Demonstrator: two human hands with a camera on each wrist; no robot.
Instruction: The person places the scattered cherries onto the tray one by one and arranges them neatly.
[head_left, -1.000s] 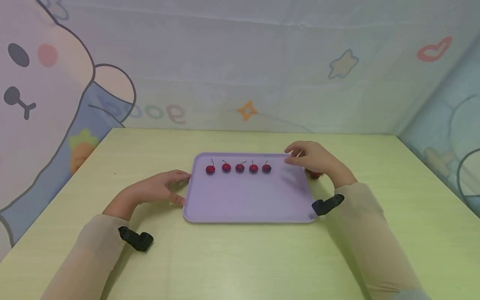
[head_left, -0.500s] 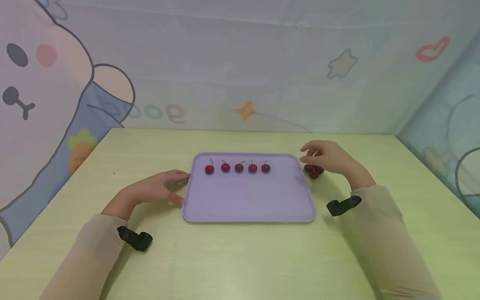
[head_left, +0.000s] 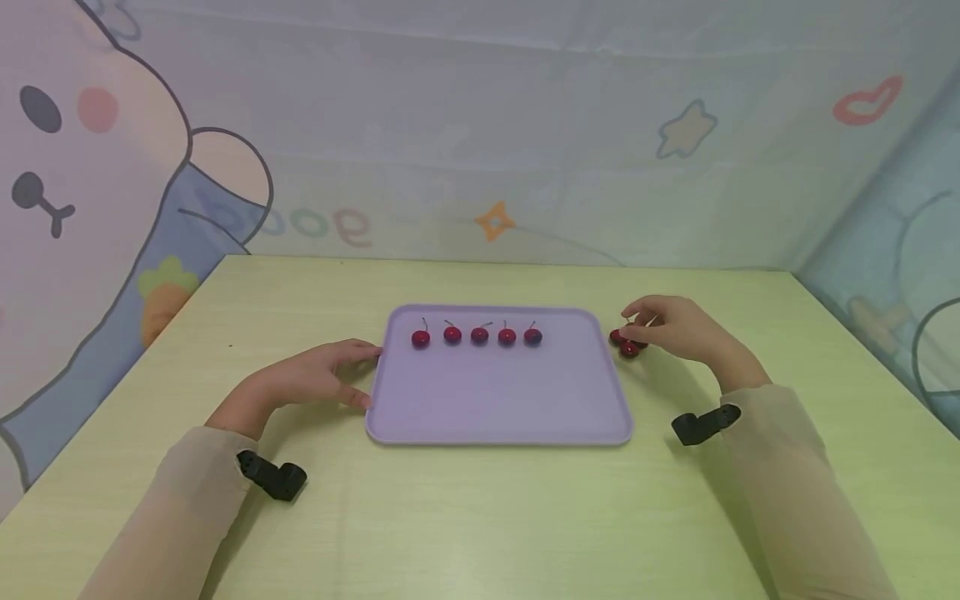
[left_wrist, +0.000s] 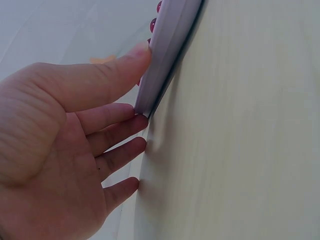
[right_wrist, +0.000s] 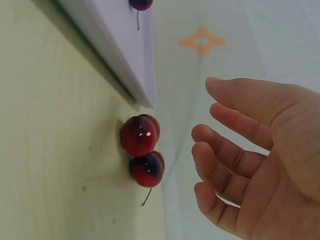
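Two glossy dark-red cherries (right_wrist: 142,150) lie touching each other on the desk (head_left: 480,517), just beside the purple tray's (head_left: 495,408) right edge.

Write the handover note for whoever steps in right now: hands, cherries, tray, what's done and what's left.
Left hand: open, thumb and fingertips steadying the left edge of the purple tray.
Right hand: open, holding nothing, fingers reaching toward the loose cherries on the table just off the tray's right edge.
Done: five cherries in a row along the tray's far side.
Left: the loose cherries, apparently next for the tray.
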